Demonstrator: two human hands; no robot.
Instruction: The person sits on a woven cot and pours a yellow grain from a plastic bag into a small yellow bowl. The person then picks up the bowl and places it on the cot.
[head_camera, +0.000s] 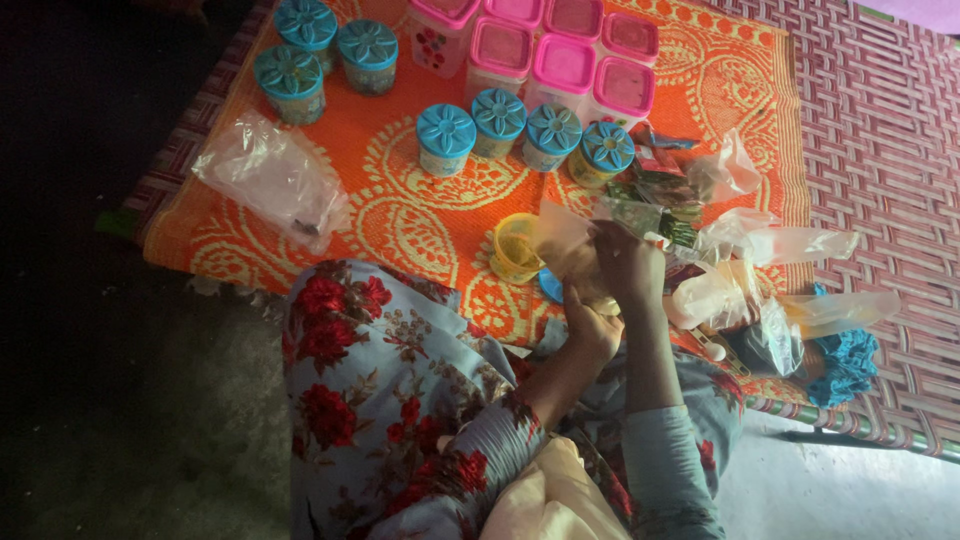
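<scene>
My left hand (590, 322) and my right hand (628, 262) are together over the near edge of the orange patterned mat (400, 210). Both grip a small clear plastic bag (562, 238) that holds something pale. The bag's top leans toward an open yellow jar (515, 247) standing just left of my hands. A blue lid (549, 285) lies flat on the mat beneath the bag. My sleeves are grey-blue with red flowers.
Several blue-lidded round jars (498, 114) and pink-lidded square containers (563, 66) stand on the far part of the mat. A crumpled clear bag (270, 175) lies at the left. More plastic packets (745, 240) and a teal crochet piece (850, 365) lie at the right on a woven cot (880, 130).
</scene>
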